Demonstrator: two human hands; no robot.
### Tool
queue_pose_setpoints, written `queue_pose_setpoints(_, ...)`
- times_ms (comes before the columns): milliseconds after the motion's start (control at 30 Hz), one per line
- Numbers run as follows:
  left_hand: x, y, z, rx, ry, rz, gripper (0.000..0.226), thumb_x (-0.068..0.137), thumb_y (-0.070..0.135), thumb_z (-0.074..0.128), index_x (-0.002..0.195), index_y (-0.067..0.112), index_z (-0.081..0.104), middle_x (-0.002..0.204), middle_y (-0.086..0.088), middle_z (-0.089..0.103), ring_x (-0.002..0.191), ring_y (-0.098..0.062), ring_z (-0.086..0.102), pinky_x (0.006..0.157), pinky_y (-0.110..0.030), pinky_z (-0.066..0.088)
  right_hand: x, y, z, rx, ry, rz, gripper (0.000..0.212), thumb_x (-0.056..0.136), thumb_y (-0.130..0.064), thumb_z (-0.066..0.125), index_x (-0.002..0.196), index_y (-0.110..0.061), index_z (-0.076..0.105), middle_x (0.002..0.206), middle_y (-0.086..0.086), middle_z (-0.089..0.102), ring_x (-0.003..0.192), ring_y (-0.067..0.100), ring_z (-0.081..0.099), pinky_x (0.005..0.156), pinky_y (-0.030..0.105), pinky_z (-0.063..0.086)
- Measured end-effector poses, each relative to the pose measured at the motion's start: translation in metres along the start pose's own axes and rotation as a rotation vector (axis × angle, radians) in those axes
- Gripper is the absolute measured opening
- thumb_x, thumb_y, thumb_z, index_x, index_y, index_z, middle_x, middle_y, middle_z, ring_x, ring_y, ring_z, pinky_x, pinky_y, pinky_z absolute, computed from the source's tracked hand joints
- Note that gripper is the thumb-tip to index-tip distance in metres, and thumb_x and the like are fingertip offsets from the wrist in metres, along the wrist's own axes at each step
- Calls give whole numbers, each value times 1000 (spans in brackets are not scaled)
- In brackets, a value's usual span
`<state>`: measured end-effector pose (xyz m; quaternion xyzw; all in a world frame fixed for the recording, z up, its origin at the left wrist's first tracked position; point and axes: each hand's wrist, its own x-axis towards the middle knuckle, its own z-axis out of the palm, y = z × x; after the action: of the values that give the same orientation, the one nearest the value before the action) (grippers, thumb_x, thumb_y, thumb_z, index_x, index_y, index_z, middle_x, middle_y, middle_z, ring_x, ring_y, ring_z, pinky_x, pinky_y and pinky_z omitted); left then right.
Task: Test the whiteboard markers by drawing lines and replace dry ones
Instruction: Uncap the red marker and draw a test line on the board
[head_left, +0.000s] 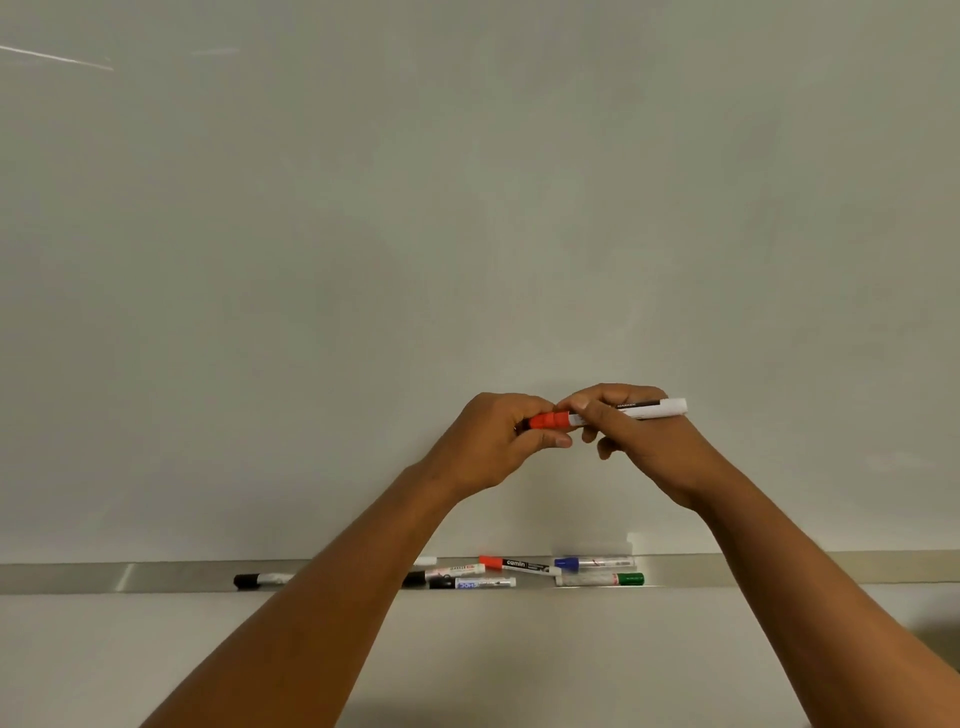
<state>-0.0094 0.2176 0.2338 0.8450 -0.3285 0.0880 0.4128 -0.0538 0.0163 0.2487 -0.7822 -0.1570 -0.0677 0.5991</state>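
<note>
A white marker (655, 408) with a red cap (549, 420) is held level in front of the whiteboard (467, 208). My left hand (493, 441) grips the red cap end. My right hand (628, 436) grips the white barrel, whose tail sticks out to the right. Below, the metal tray (156, 577) holds several markers: a black-capped one (260, 580) at the left, a red-capped one (514, 564), a blue-capped one (592, 562), a green-capped one (602, 579) and two black-capped ones (467, 579) in the middle, partly hidden by my left forearm.
The board face is blank apart from a faint streak (57, 56) at the upper left. A pale wall (519, 649) runs below the tray. A dark patch (940, 649) shows at the lower right edge.
</note>
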Motion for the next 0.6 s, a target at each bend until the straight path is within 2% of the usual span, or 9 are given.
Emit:
queue_pose_setpoints(33, 2, 1, -2, 20, -20, -1, 20, 91, 32, 72, 105, 21, 76, 91, 5, 74, 81, -13, 66, 76, -30, 55, 1, -4, -1, -63, -4, -28, 22, 97, -34, 61, 101, -21, 78, 91, 0, 74, 80, 16, 66, 67, 27, 54)
queue_pose_setpoints(100, 6, 7, -9, 87, -61, 0, 21, 92, 37, 69, 109, 26, 74, 97, 9, 74, 84, -10, 65, 75, -24, 51, 3, -14, -5, -160, -12, -74, 20, 97, -34, 61, 99, -24, 78, 89, -6, 74, 78, 10, 66, 65, 22, 52)
queue_pose_setpoints(200, 13, 20, -18, 333, -81, 43, 28, 92, 49, 64, 111, 29, 70, 96, 12, 67, 84, -9, 57, 71, -19, 39, 6, -27, -7, -268, -53, -148, 21, 96, -37, 62, 98, -23, 78, 91, -8, 76, 85, 11, 70, 73, 23, 57)
queue_pose_setpoints(333, 21, 36, -29, 590, -19, 156, 28, 95, 54, 54, 94, 26, 59, 89, 10, 58, 86, -10, 52, 60, -21, 34, 9, -42, -6, -315, -51, -219, 34, 85, -51, 63, 98, -24, 79, 90, -10, 76, 85, 14, 71, 77, 31, 60)
queue_pose_setpoints(467, 29, 37, -39, 676, 41, 262, 27, 98, 52, 50, 98, 28, 61, 91, 17, 57, 95, -7, 49, 58, -14, 26, 18, -53, -8, -348, -50, -259, 28, 87, -48, 66, 97, -26, 79, 92, -10, 76, 86, 11, 71, 77, 30, 59)
queue_pose_setpoints(533, 38, 36, -46, 754, 42, 315, 25, 101, 48, 46, 102, 29, 61, 99, 16, 62, 102, -8, 49, 61, -16, 29, 21, -61, -11, -358, -28, -300, 29, 85, -53, 64, 94, -29, 78, 91, -12, 76, 85, 10, 71, 75, 25, 57)
queue_pose_setpoints(600, 48, 34, -60, 833, 65, 349, 29, 101, 47, 47, 107, 25, 65, 109, 12, 65, 110, -13, 51, 68, -22, 39, 23, -73, -16, -346, 22, -362, 27, 86, -54, 62, 89, -32, 78, 88, -12, 75, 83, 9, 70, 70, 22, 54)
